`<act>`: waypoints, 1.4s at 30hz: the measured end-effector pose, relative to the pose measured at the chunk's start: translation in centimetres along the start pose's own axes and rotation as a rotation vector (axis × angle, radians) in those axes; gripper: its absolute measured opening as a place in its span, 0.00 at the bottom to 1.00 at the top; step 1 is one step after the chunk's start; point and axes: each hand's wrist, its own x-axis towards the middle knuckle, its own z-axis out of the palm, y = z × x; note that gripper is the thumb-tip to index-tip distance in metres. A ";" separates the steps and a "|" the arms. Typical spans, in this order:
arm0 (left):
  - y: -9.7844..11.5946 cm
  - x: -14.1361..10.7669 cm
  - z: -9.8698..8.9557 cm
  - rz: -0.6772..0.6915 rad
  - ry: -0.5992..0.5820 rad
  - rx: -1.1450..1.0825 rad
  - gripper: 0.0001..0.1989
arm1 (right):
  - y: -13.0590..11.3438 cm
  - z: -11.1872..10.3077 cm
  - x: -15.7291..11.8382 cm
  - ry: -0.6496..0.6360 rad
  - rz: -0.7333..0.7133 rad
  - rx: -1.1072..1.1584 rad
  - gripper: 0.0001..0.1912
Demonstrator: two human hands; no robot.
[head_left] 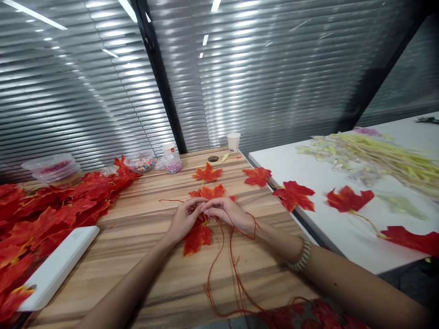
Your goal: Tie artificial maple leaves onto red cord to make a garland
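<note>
Close together over the wooden table [164,278], my left hand [185,218] and my right hand [228,211] meet at the fingertips. Both have their fingers pinched on a thin red cord [221,256]. Loops of it hang over my right wrist and trail down to the table's near edge. Under and around my fingers lie red-orange artificial maple leaves, one [198,237] below the hands and another [216,191] just beyond them. A yellow stem shows between these leaves. The exact spot where the cord meets the stem is hidden by my fingers.
Left lies a heap of red leaves [68,205] with a white power bank [63,265]. Behind stand bead containers [140,162] and a paper cup [233,142]. More leaves [295,195] cross the gap to a white table [346,246], which holds yellow stems [394,157].
</note>
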 end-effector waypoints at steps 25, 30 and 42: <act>0.1 -0.1 0.0 0.030 -0.023 0.050 0.11 | 0.1 -0.1 -0.1 -0.008 0.007 -0.040 0.08; 0.3 -0.1 -0.1 0.042 -0.024 0.043 0.10 | 0.2 -0.2 -0.1 -0.014 -0.012 -0.025 0.07; 0.2 -0.1 -0.1 0.066 -0.037 0.045 0.10 | 0.6 -0.2 0.0 0.000 -0.007 -0.004 0.07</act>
